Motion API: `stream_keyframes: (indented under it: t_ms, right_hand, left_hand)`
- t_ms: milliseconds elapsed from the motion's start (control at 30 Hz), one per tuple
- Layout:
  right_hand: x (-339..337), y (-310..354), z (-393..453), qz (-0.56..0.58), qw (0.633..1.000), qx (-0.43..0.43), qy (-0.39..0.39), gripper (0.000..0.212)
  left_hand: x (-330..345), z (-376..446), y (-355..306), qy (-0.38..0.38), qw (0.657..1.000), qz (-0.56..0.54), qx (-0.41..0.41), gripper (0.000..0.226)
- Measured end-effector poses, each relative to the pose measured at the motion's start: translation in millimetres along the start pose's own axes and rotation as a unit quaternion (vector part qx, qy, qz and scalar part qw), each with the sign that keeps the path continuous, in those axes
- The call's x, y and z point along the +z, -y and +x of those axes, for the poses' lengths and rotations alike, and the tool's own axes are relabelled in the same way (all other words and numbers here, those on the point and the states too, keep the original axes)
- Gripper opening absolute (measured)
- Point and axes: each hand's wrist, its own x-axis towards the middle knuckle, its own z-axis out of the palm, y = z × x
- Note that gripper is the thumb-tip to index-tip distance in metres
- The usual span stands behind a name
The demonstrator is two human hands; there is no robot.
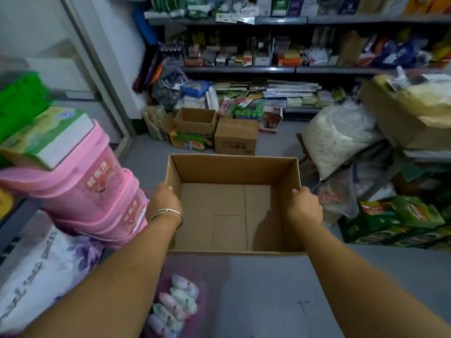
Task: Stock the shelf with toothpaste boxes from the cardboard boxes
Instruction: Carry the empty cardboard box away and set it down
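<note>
Grey floor (268, 289), white wall (117, 45), cluttered storeroom.

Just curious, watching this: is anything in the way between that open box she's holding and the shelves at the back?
Yes. Two smaller cardboard boxes sit on the floor directly between the empty cardboard box, gripped by the left hand and right hand, and the shelves.

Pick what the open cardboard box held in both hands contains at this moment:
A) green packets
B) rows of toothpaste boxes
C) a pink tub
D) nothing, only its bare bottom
D: the cardboard box, gripped by the left hand and right hand at its side walls, shows only bare bottom flaps.
</note>
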Motion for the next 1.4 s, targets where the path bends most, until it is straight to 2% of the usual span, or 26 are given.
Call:
stream_keyframes:
  t_ms: [133, 367, 533, 767, 933, 1167, 1400]
  right_hand:
    - [1, 61, 86, -0.003, 1.0, 0.001, 0.001, 0.037]
    - [49, 174, 250, 0.018, 1.0, 0.007, -0.01, 0.036]
    - [64, 239, 350, 0.001, 1.0, 0.02, -0.009, 0.037]
    - [79, 304, 514, 0.014, 0.999, 0.045, -0.023, 0.037]
    - [99, 341, 628, 0.021, 0.998, 0.067, -0.007, 0.037]
    - [152, 393, 760, 0.002, 0.996, 0.091, 0.016, 0.038]
    - [258, 417, 885, -0.001, 0.99, 0.139, 0.021, 0.038]
  left_hand:
    - [15, 89, -51, 0.023, 1.0, -0.008, -0.008, 0.027]
    - [64, 283, -128, 0.026, 0.999, -0.036, 0.0, 0.028]
    - [92, 394, -185, 0.04, 0.999, -0.017, -0.009, 0.031]
    - [144, 529, -292, 0.045, 0.999, -0.018, 0.024, 0.026]
    - [197, 623, -358, 0.053, 0.998, 0.001, 0.024, 0.032]
    - [273, 749, -400, 0.072, 0.997, 0.01, 0.016, 0.028]
    - [386, 887, -412, 0.129, 0.991, 0.033, 0.019, 0.027]
